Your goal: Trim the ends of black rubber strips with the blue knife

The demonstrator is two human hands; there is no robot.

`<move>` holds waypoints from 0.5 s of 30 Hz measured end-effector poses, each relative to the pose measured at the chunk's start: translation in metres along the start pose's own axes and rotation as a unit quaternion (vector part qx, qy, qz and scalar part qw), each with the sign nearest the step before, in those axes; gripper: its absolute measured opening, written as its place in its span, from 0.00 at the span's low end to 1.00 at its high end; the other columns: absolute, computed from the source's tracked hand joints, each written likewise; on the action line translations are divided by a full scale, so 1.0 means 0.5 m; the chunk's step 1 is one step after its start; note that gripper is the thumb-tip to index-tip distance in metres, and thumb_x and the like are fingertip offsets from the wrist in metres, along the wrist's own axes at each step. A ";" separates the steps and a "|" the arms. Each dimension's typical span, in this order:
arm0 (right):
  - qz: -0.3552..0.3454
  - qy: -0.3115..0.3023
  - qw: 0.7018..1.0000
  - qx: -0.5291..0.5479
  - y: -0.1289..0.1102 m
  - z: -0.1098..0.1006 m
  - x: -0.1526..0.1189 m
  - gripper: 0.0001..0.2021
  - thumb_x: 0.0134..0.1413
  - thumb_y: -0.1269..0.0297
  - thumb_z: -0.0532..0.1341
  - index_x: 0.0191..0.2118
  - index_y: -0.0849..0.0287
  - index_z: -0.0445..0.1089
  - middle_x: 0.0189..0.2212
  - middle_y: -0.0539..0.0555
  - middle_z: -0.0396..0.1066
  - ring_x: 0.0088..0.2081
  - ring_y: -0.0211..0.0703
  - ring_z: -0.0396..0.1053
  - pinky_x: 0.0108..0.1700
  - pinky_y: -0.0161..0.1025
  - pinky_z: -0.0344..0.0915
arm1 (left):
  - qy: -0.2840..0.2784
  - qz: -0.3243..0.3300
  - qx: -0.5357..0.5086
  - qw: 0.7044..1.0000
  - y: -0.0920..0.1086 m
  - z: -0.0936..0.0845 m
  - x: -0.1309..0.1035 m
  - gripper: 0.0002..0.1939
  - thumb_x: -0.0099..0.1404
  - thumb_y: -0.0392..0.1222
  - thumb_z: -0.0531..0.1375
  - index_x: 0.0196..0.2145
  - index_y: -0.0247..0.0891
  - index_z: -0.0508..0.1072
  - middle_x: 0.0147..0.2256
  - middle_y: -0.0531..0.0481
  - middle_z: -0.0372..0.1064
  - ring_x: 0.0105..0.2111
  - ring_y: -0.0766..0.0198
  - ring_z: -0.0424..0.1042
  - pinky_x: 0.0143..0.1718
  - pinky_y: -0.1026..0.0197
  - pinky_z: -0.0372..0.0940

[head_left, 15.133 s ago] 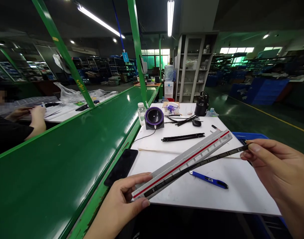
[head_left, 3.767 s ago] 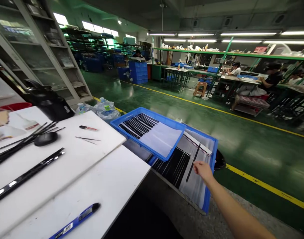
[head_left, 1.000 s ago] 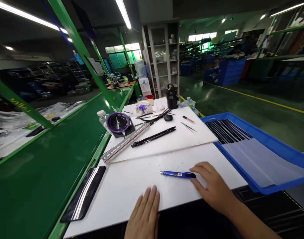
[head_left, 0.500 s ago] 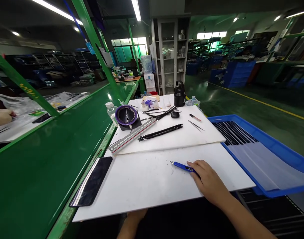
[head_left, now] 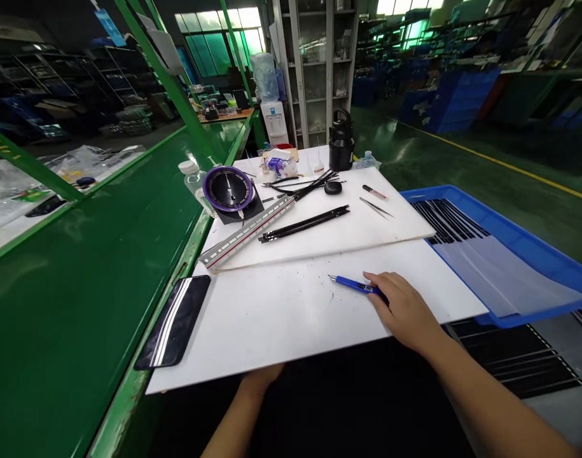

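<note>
My right hand [head_left: 405,308] rests at the right of the white board [head_left: 281,318], its fingers closed around a blue utility knife [head_left: 352,284] whose tip points left. Below the board's front edge is my left hand [head_left: 264,376], with its fingers hidden under the board. Farther back, a bundle of black strips [head_left: 304,224] lies beside a grey slotted rail [head_left: 247,232] with a red line. Tweezers [head_left: 376,207], a small red and black tube [head_left: 374,191] and a black oval case [head_left: 333,187] lie to the right.
A black phone [head_left: 173,323] lies at the left edge. Behind stand a round purple-rimmed fan [head_left: 228,189], a clear bottle [head_left: 195,184] and a black flask [head_left: 341,143]. A blue tray [head_left: 524,235] with black strips is at the right; a green ledge [head_left: 123,388] runs along the left.
The view has tilted down, so the board and the things on it appear higher. My right hand still holds the knife. More of my left forearm shows.
</note>
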State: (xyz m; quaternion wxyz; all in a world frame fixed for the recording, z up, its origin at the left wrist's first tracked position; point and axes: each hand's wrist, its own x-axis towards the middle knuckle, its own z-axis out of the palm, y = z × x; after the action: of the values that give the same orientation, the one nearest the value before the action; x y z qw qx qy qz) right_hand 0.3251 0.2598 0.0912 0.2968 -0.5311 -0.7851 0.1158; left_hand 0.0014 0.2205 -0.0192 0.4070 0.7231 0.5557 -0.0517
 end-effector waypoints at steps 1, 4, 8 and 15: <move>0.001 0.000 1.000 0.000 0.000 0.000 0.001 0.16 0.69 0.66 0.53 0.59 0.61 0.64 0.44 0.60 0.71 0.46 0.55 0.68 0.49 0.55 0.69 | -0.012 0.005 0.001 1.000 0.004 0.001 -0.005 0.24 0.71 0.54 0.55 0.59 0.40 0.68 0.62 0.40 0.65 0.62 0.47 0.63 0.64 0.34 0.52; 0.000 0.003 1.000 0.002 0.001 -0.001 0.002 0.16 0.68 0.66 0.53 0.58 0.60 0.64 0.44 0.59 0.72 0.46 0.55 0.68 0.49 0.55 0.68 | -0.083 0.049 0.000 0.995 0.023 0.014 -0.022 0.29 0.63 0.56 0.64 0.59 0.45 0.70 0.62 0.43 0.66 0.65 0.46 0.59 0.66 0.36 0.47; 0.001 0.007 1.000 0.002 0.001 -0.003 0.002 0.16 0.68 0.66 0.53 0.58 0.60 0.65 0.43 0.59 0.72 0.46 0.55 0.69 0.47 0.54 0.69 | -0.069 0.000 0.009 0.998 0.026 0.017 -0.023 0.33 0.63 0.56 0.64 0.61 0.42 0.67 0.66 0.41 0.60 0.67 0.42 0.53 0.67 0.31 0.42; -0.005 0.011 1.000 0.002 -0.001 -0.003 0.002 0.15 0.68 0.65 0.53 0.57 0.59 0.66 0.42 0.59 0.73 0.45 0.56 0.69 0.47 0.55 0.69 | -0.007 -0.037 -0.003 0.999 0.006 0.016 -0.003 0.22 0.68 0.50 0.62 0.57 0.40 0.70 0.61 0.41 0.64 0.61 0.46 0.63 0.62 0.34 0.55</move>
State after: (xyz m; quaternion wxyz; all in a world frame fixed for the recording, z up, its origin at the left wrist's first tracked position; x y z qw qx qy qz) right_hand 0.3256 0.2603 0.0927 0.3070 -0.5280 -0.7842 0.1096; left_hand 0.0061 0.2139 -0.0222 0.4110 0.7006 0.5791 -0.0698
